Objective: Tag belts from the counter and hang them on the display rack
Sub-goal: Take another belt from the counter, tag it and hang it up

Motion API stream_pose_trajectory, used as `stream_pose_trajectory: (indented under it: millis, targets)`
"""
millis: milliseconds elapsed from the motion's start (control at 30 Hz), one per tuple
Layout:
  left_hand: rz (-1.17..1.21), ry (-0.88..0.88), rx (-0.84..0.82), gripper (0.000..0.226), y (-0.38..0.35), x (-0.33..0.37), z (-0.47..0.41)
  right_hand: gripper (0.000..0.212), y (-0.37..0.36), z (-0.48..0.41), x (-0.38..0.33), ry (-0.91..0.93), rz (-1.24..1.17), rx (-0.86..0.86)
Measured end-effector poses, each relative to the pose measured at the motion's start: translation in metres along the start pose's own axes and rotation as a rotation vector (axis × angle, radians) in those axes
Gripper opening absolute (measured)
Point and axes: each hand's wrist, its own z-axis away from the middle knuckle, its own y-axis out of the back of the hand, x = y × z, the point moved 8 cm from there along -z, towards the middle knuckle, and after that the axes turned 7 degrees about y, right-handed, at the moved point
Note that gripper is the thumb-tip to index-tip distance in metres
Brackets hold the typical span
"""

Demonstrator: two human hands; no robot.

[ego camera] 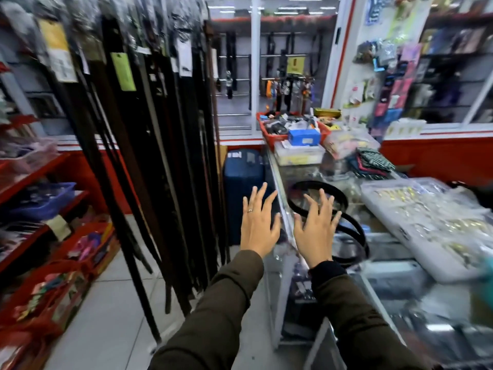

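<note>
A black belt lies in loose coils on the glass counter, just right of centre. My right hand hovers over the near part of the coil with fingers spread, holding nothing. My left hand, with a ring on one finger, is held out beside it over the counter's left edge, also spread and empty. The display rack on the left carries several long dark belts with paper tags, hanging down to the floor.
White trays of small metal pieces lie on the counter's right. A red basket of goods and folded cloth sit at its far end. A blue suitcase stands behind the rack. Red shelves line the left.
</note>
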Motion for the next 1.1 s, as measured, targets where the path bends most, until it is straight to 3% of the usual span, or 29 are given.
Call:
stream_pose_trajectory:
  millis: [167, 333, 467, 533, 600, 700, 833, 967, 1100]
  targets:
    - [0.034, -0.055, -0.360, 0.055, -0.087, 0.048, 0.022, 0.049, 0.025, 0.044, 0.100, -0.270, 0.035, -0.041]
    - [-0.059, -0.153, -0.741, 0.057, -0.153, 0.097, 0.049, 0.059, 0.045, 0.081, 0.177, -0.615, -0.106, -0.055]
    - [-0.225, -0.173, -0.835, 0.051, -0.187, 0.113, 0.061, 0.034, 0.034, 0.094, 0.200, -0.795, -0.360, -0.137]
    - [-0.242, -0.166, -0.792, 0.042, -0.194, 0.116, 0.059, 0.041, 0.019, 0.098, 0.206, -0.807, -0.463, -0.166]
    - [-0.244, -0.175, -0.748, 0.037, -0.192, 0.117, 0.054, 0.054, 0.019, 0.096, 0.205, -0.733, -0.381, -0.150]
    - [-0.253, -0.227, -0.742, 0.034, -0.190, 0.115, 0.053, 0.064, 0.034, 0.084, 0.183, -0.476, -0.122, -0.153]
    - [-0.201, -0.274, -0.722, 0.034, -0.175, 0.101, 0.046, 0.040, 0.034, 0.066, 0.158, -0.147, 0.299, -0.288]
    - [-0.127, -0.265, -0.719, 0.041, -0.145, 0.077, 0.038, 0.024, 0.027, 0.053, 0.131, -0.027, 0.292, -0.466]
    - [-0.086, -0.277, -0.607, 0.044, -0.102, 0.054, 0.032, 0.026, 0.018, 0.040, 0.096, 0.051, 0.059, -0.549]
